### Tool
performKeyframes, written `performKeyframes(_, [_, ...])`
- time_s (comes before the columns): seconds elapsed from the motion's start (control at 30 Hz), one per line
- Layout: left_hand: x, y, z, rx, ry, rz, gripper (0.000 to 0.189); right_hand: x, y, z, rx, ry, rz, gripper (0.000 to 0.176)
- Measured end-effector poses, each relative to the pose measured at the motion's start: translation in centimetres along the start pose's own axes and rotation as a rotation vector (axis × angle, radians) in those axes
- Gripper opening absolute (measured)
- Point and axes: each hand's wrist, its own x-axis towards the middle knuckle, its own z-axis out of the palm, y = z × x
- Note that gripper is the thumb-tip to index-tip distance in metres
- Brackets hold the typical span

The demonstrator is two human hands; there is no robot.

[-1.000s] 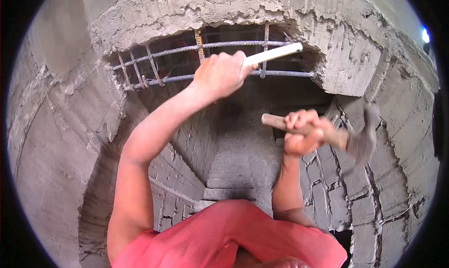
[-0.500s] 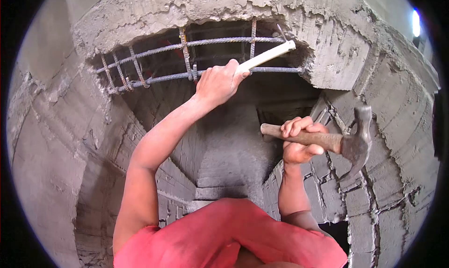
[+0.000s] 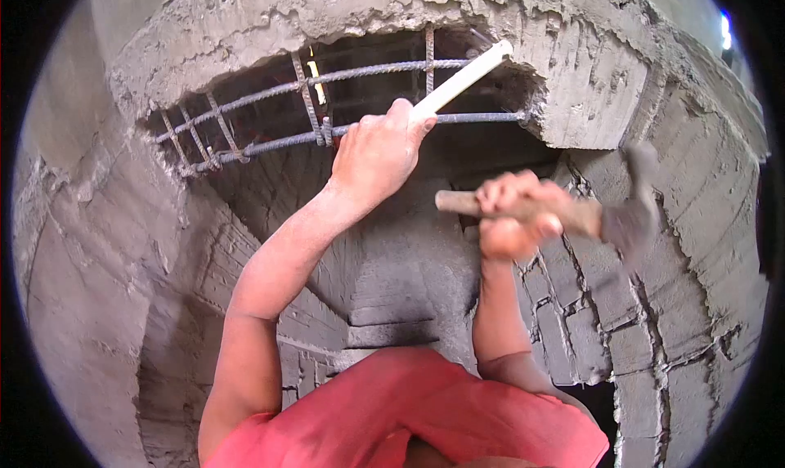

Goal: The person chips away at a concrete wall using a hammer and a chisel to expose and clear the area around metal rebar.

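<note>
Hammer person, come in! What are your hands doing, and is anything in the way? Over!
Left hand gripping pale rod. Right hand gripping hammer by its handle. Steel bars cross behind the rod in view.

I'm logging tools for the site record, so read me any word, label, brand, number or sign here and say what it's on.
None can be read.
The pale rod, red shirt and concrete show no lettering; the hammer is blurred, so any mark on it would be unreadable.
</note>
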Motion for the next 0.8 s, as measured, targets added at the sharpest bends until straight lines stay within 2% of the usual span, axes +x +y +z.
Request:
performKeyframes(0.03, [-0.1,-0.1,0.3,-0.003,-0.002,-0.015,0.032,0.0,1.7,-1.7,0.016,0.002,0.178,0.051])
performKeyframes(0.07, [0.2,-0.5,0.6,-0.025,0.014,0.002,0.035,1.1,1.4,-0.2,-0.426,-0.014,0.277,0.047])
performKeyframes(0.13, [-0.4,-0.8,1.1,-0.041,0.033,0.002,0.037,1.6,1.2,-0.1,-0.489,0.010,0.487,0.046])
performKeyframes(0.2, [0.3,-1.0,1.2,-0.042,0.020,-0.018,0.040,0.6,0.4,-0.7,-0.256,-0.012,0.495,0.044])
performKeyframes(0.23, [0.3,-1.2,1.2,-0.110,-0.029,-0.041,0.042,-0.6,0.0,0.1,-0.293,-0.043,0.239,0.045])
performKeyframes(0.33, [0.1,-0.8,1.4,-0.138,-0.014,-0.086,0.042,0.1,-1.2,3.4,-0.135,-0.107,-0.231,0.052])
performKeyframes(0.4, [-0.2,-0.2,1.9,-0.150,0.048,-0.039,0.041,0.9,0.2,1.6,0.022,-0.121,-0.213,0.048])
performKeyframes(0.43, [-0.3,0.2,1.8,-0.185,0.036,-0.042,0.041,1.9,0.6,-1.0,-0.085,-0.030,0.233,0.045])
performKeyframes(0.47, [-0.3,0.5,1.7,-0.223,0.025,-0.044,0.041,3.0,0.8,0.0,-0.628,-0.118,0.205,0.045])
performKeyframes(0.53, [-1.2,1.0,2.4,-0.227,0.040,-0.063,0.040,4.4,-0.9,1.6,-0.771,-0.054,0.397,0.044])
performKeyframes(0.57, [-0.5,0.9,2.4,-0.220,0.083,-0.061,0.039,4.2,-1.7,1.2,-0.685,-0.028,0.352,0.041])
performKeyframes(0.6, [-0.5,1.2,2.4,-0.241,0.040,-0.093,0.037,4.2,-3.0,2.0,-0.527,-0.073,0.297,0.043])
performKeyframes(0.63, [-0.8,1.8,2.6,-0.269,0.041,-0.100,0.036,4.2,-4.2,2.5,-0.433,-0.122,0.173,0.045])
performKeyframes(0.67, [-0.7,2.2,2.6,-0.290,0.049,-0.106,0.035,4.3,-5.7,3.3,-0.202,-0.105,0.160,0.050])
performKeyframes(0.7, [-0.8,2.4,2.4,-0.294,0.049,-0.119,0.035,4.9,-6.8,4.4,-0.252,-0.234,-0.066,0.056])
performKeyframes(0.73, [-0.8,2.6,2.2,-0.330,0.030,-0.134,0.034,5.1,-7.2,4.9,-0.115,-0.251,-0.179,0.062])
performKeyframes(0.8, [-0.8,2.8,2.1,-0.375,0.010,-0.153,0.034,6.2,-7.0,5.3,-0.211,-0.370,-0.479,0.064])
